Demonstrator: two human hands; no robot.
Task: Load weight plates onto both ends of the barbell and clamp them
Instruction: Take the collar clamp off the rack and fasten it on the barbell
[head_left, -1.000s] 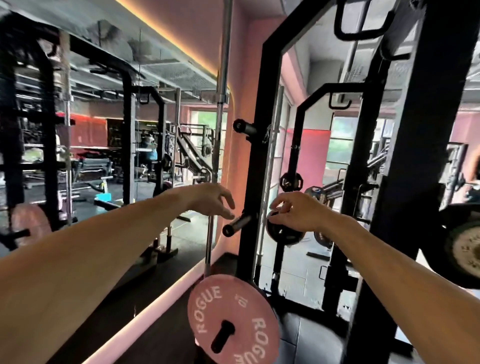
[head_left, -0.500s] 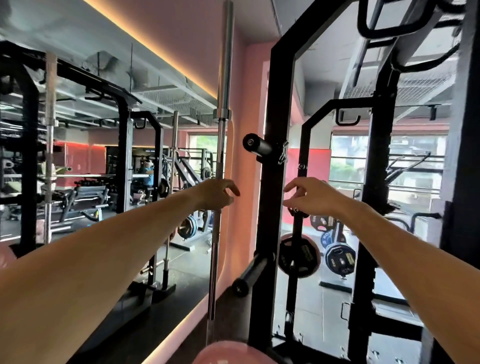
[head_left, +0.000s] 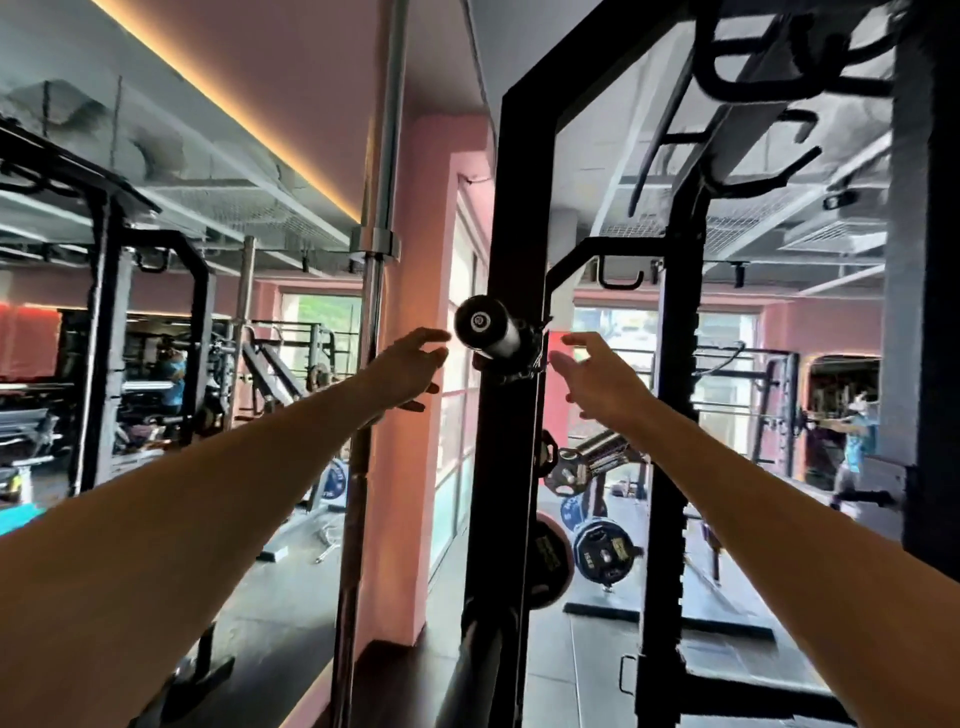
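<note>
The left hand (head_left: 408, 371) is spread wide and empty, fingers (head_left: 431, 336) curled loosely forward, thumb side toward the end of a storage peg (head_left: 485, 327) just beside it, without touching. The right hand (head_left: 589, 379) is likewise spread and empty, palm turned inward, its fingertips just beside the spot where that peg joins the rack upright (head_left: 511, 415). The two hands flank the peg, one on each side of the black post. Both bare forearms stretch up from the lower corners of the view.

The peg is a short silver-grey cylinder with a black end cap, pointing toward the camera, and it carries no plate. Whether a clamp sits at its base is too dark to tell.

Left of the left hand, a steel barbell (head_left: 382, 223) stands upright, its collar above the hand and its shaft passing behind the left wrist down toward the floor. It carries no plates in view.

Lower on the upright, behind the post, a dark weight plate (head_left: 548, 564) hangs. Farther back on the right, more black plates (head_left: 605, 556) sit on another bar near the floor. A mirror wall (head_left: 156, 338) on the left reflects further racks.
</note>
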